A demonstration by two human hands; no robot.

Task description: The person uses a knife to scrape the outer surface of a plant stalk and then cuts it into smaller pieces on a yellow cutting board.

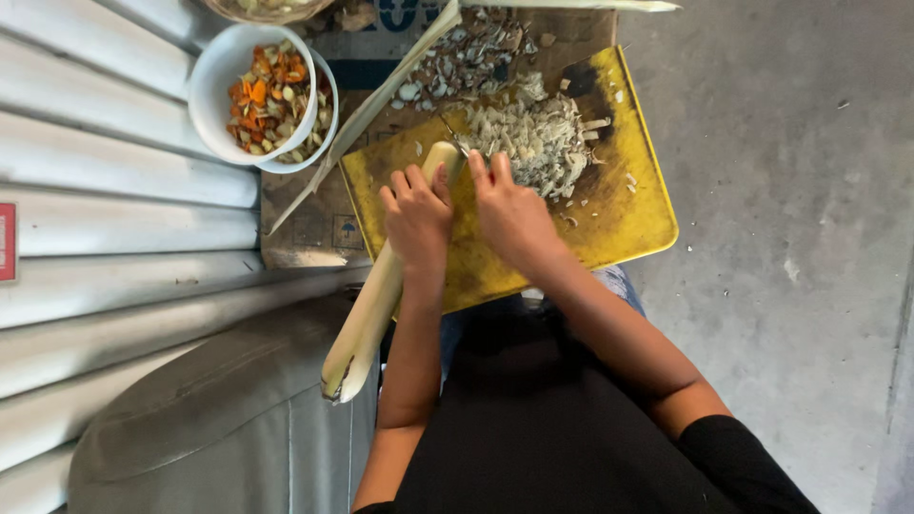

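Observation:
A long pale stalk point(373, 306) lies slanted across a yellow cutting board point(624, 219), its cut end near the board's middle. My left hand point(417, 217) presses down on the stalk close to that end. My right hand point(511, 211) is closed on a knife whose thin blade point(454, 140) shows just above the fingers, at the stalk's tip. A heap of pale chopped pieces point(535, 138) sits on the board beyond the blade.
A white bowl point(214, 88) of orange and pale chopped bits stands at the upper left. Brown cardboard point(314, 224) lies under the board, with a long pale strip point(367, 109) across it. Corrugated metal point(105, 238) fills the left, grey concrete floor point(790, 238) the right.

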